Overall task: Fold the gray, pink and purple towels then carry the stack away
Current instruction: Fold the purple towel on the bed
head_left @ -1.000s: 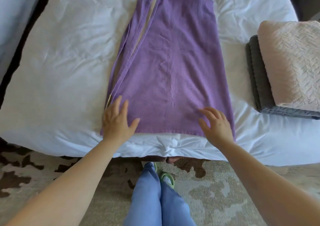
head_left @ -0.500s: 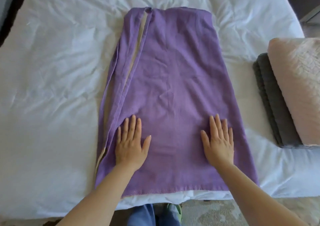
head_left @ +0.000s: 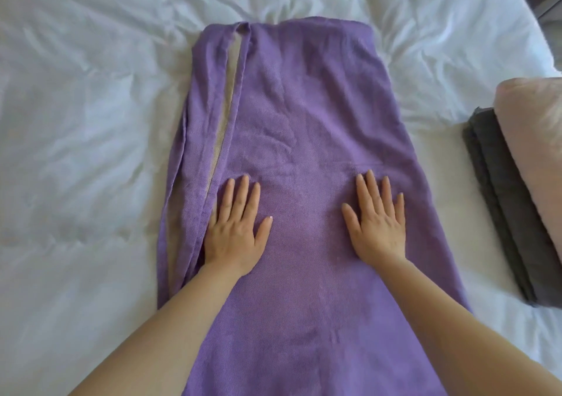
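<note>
- Head view: your left hand (head_left: 235, 228) and right hand (head_left: 377, 220) press flat, fingers straight, on the purple towel (head_left: 304, 116), folded lengthwise on the bed (head_left: 91, 122).
- Pink towel (head_left: 535, 128) rests folded on gray towel (head_left: 501, 201) at right; cross-folds, stacking and carrying remain.

Both hands, the left hand (head_left: 235, 231) and the right hand (head_left: 377, 225), lie flat on the purple towel (head_left: 304, 128) on the white bed (head_left: 85, 128). The pink towel (head_left: 535, 140) sits on the gray towel (head_left: 498, 195) at the right.
</note>
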The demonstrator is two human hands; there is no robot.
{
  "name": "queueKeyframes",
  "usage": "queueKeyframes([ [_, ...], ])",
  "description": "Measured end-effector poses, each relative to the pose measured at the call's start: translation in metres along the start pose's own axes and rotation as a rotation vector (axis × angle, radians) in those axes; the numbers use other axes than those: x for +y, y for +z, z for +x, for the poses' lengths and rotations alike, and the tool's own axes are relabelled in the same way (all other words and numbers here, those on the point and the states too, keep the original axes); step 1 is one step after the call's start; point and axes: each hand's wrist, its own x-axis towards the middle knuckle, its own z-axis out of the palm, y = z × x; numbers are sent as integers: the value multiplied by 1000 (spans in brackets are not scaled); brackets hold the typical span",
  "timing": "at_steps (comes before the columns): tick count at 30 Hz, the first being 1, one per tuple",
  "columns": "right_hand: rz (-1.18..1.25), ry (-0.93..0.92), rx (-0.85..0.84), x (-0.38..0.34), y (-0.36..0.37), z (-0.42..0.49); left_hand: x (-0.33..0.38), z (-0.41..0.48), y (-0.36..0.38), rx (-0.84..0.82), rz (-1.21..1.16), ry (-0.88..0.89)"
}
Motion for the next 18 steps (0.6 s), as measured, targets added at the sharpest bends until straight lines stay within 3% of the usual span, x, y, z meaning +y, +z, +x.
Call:
queueKeyframes([
  [4, -62, -162, 1, -26, 4, 43, 6, 44, -3, -4, 91, 61],
  [8, -84, -60, -16, 6, 1, 81, -20, 70, -6, 31, 37, -68],
  [12, -103, -7, -15, 28, -25, 125, -25, 104, -20, -67, 43, -242],
  [15, 34, -100, 57, 20, -49, 174, -14, 147, -34, -73, -52, -190],
  [18, 368, -34, 120, 8, -73, 236, -5, 200, -49, -10, -151, -148],
])
